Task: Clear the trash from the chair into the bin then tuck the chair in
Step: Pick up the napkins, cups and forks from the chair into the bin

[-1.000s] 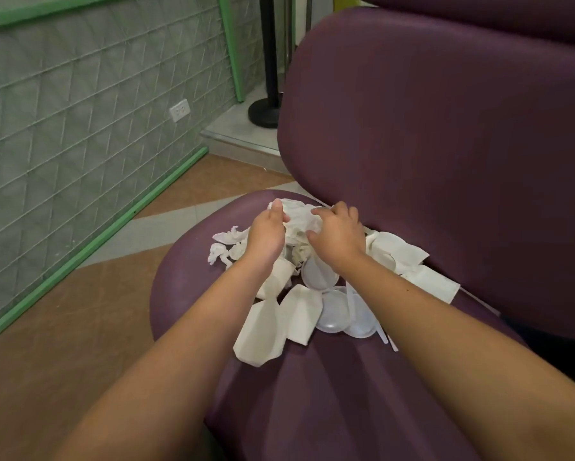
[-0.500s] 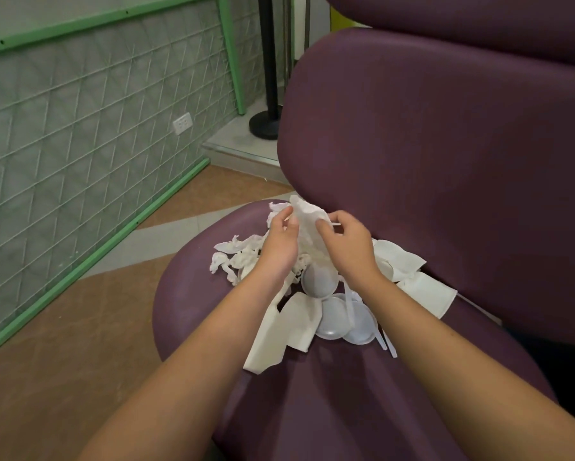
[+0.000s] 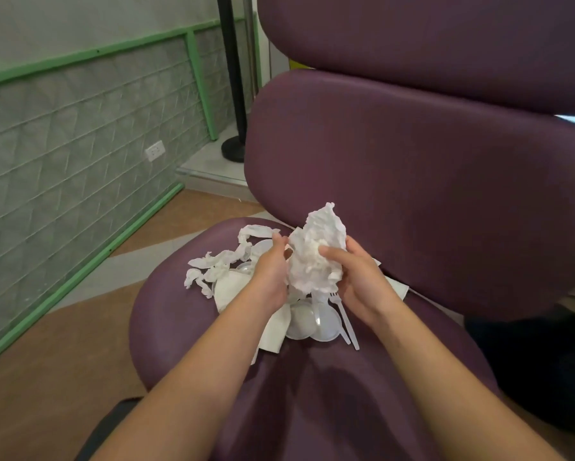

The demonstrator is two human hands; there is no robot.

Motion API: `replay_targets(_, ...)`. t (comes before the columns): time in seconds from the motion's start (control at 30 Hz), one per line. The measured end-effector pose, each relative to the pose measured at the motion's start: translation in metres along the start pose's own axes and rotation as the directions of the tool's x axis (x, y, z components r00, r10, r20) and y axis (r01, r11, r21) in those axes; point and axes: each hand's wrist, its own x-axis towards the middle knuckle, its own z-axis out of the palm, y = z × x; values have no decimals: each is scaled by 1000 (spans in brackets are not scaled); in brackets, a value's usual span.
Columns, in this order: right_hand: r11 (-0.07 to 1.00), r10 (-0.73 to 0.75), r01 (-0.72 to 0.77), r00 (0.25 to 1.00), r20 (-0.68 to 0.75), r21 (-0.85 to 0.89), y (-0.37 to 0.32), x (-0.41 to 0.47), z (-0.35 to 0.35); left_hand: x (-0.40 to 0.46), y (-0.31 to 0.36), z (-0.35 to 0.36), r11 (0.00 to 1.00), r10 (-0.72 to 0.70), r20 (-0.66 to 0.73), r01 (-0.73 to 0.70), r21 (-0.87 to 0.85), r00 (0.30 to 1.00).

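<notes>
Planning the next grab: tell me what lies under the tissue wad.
Under the tissue wad lie clear plastic lids, a plastic fork and paper wrappers on the seat. Anything directly beneath stays hidden.

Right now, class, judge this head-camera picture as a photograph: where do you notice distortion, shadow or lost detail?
Head view: wide-angle bending curves the green wall rail; soft shadows fall on the chair seat beneath the arms; the crumpled tissue wad between the left hand and right hand looks bright and loses some detail.

From where I stand, nothing here carries readable writing: no label, brand, number or sign on anything in the room.
</notes>
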Motion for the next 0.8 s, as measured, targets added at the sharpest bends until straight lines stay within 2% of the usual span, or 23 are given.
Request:
replay_targets(0.03,999,9,-10,1000,26,52,-4,-6,-6,-1,-5,-1,1000,-30,14,30,-1,999)
replay_targets(0.1,999,-4,4,1000,-20,38,-5,-14,-19,-3,-13,1,994,-99,98,95,48,990)
replay_targets(0.17,988,-83,56,977,-194,-141,-1,-21,-31,-10,-16,14,992,-129,219,123,39,967)
replay_targets(0.23,929,-197,51,907,-371,-368,5,-27,-44,-22,-17,32,992,-122,307,108,61,944)
replay_targets(0.27,885,-256,45,878,-404,-464,7,-28,-45,-28,-17,41,991,-125,320,104,81,939)
replay_targets(0.37,779,-377,59,839,-391,-624,13,-40,-47,-36,-30,62,988,-120,288,84,132,950)
replay_targets(0.47,749,-353,84,890,-290,-657,20,-69,-41,-40,-39,74,994,-95,285,77,74,954)
replay_targets(0.53,628,-429,155,886,-173,-762,27,-88,-43,-47,-40,79,993,-116,321,105,52,940)
replay_targets(0.6,529,-540,205,830,-140,-823,30,-102,-55,-54,-41,84,986,-166,372,157,54,913)
replay_targets(0.7,544,-599,179,768,-229,-820,16,-121,-81,-65,-47,95,959,-279,374,236,157,884)
replay_targets(0.77,581,-588,152,757,-284,-800,6,-135,-98,-72,-55,107,944,-311,406,231,234,860)
replay_targets(0.8,597,-602,141,729,-325,-790,3,-140,-104,-75,-60,115,944,-310,431,219,248,847)
